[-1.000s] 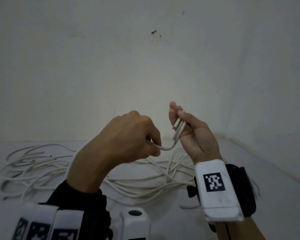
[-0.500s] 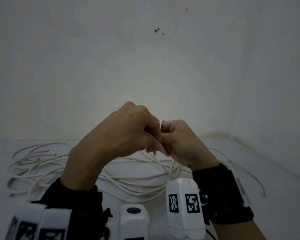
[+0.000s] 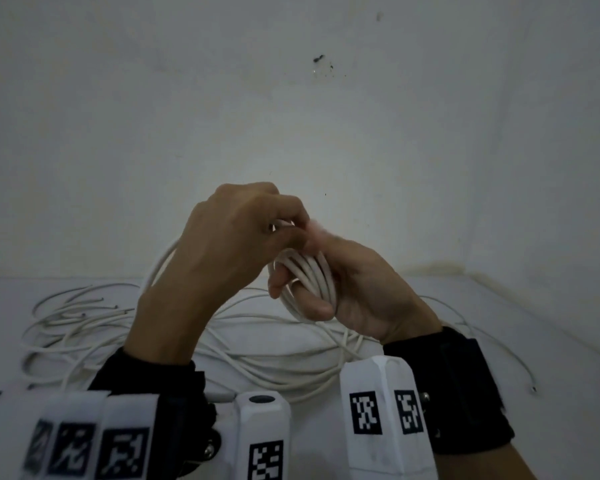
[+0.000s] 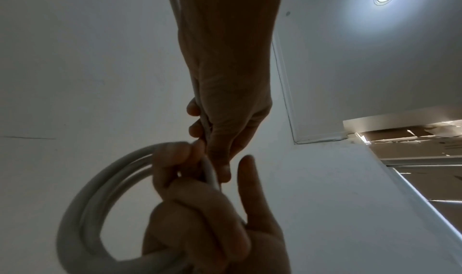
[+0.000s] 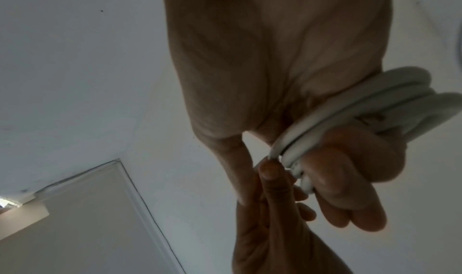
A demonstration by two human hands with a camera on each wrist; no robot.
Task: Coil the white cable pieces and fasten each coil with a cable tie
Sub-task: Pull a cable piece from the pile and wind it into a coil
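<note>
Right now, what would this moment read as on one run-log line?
phase: coiling | right hand: holds white cable coil | left hand: pinches the cable at the coil's top | loose cable pile: on table | cable tie: not visible

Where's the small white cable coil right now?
Head view, centre: the small white cable coil is wrapped around the right hand, with the left hand gripping its top.

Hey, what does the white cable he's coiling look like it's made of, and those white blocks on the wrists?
The white cable looks like a smooth, matte plastic or rubbery jacket: it bends into tight loops in the right hand without kinking, guided by the left hand. Its core isn't visible. The wrist blocks look like rigid, matte white plastic with rounded moulded edges and printed black-and-white markers, though that's a guess.
</note>
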